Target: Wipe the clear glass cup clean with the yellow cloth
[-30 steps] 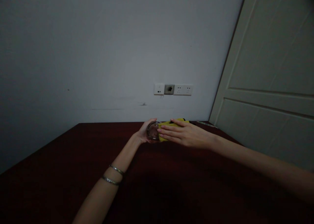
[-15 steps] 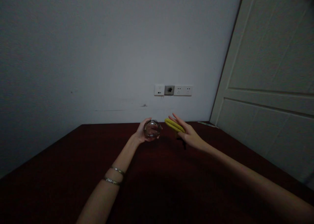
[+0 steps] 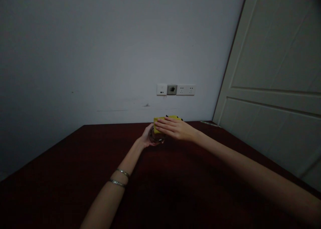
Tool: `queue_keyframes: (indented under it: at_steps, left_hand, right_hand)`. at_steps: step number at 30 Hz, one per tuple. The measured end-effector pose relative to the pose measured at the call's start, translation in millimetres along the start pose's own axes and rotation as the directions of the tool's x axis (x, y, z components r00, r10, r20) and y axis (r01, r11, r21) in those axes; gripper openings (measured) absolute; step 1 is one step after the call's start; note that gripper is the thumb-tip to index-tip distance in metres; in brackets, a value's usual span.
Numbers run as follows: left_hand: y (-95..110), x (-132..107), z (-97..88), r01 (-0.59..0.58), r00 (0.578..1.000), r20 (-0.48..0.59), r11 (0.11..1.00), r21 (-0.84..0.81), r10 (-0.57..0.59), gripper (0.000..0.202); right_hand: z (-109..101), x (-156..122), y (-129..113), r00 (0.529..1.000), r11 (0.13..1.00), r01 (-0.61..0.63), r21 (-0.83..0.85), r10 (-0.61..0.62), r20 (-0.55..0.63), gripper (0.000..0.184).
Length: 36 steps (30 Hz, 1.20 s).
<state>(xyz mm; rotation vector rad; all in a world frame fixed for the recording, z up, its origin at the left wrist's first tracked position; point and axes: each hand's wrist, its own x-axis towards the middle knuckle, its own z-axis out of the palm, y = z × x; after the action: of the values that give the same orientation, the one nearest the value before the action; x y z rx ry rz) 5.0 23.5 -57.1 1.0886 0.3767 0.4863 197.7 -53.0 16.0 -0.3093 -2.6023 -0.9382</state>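
Two bare hands are holding close tog. before a plain wall (image 3: 105, 51), w/ a round glass vessel (image 3: 157, 138) sitting btwn them. The L hand (image 3: 147, 135) is wrapping it from the L side, fingers curling round the body, two bangles (image 3: 117, 182) circling that forearm. The R hand (image 3: 177, 128) is reaching across from the R, fingers stretched & lying nearly tog., holding a yellow cloth (image 3: 156, 131) against the vessel's upper part; its thumb is hiding from view, so can't tell if it's pinching too. The vessel is lying L of the R palm & just below the R fingertips; the L hand is the nearer, touching glass directly, while cloth is coming btwn glass & R fingers. The vessel's rim is facing approx. toward the camera, so its long axis is seemingly pointing away from the wearer; exact tilt isn't showing. A dark red worktop (image 3: 62, 168) is spreading below; can't tell whether the glass is touching it.
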Motion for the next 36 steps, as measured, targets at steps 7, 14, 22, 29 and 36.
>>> queue_keyframes:
  at_steps: [7, 14, 22, 29, 36]
  left_hand:
    - [-3, 0, -1.8, -0.021, 0.975, -0.222, 0.998, -0.060, 0.008, 0.051]
    - [-2, -4, 6.0, -0.141, 0.936, -0.337, 0.984, -0.109, 0.097, 0.046]
    - [1, -6, 5.3, -0.252, 0.861, -0.479, 0.961, -0.116, 0.168, 0.047]
    - [1, -9, 10.1, -0.298, 0.810, -0.549, 0.951, -0.083, 0.206, 0.051]
    - [2, -14, 25.2, -0.384, 0.781, -0.582, 0.909, -0.159, 0.228, 0.039]
  right_hand:
    - [11, 8, 0, 0.993, 0.994, 0.037, 0.107, -0.048, 0.109, 0.044]
    - [12, 9, 8, 0.987, 0.986, 0.054, 0.160, -0.077, 0.141, 0.044]
    - [10, 18, 15, 0.983, 0.979, 0.045, 0.201, -0.080, 0.166, 0.043]
    - [7, 13, 14, 0.990, 0.981, 0.039, 0.190, -0.064, 0.129, 0.044]
    - [7, 6, 6, 0.990, 0.984, -0.103, 0.146, 0.086, 0.115, 0.048]
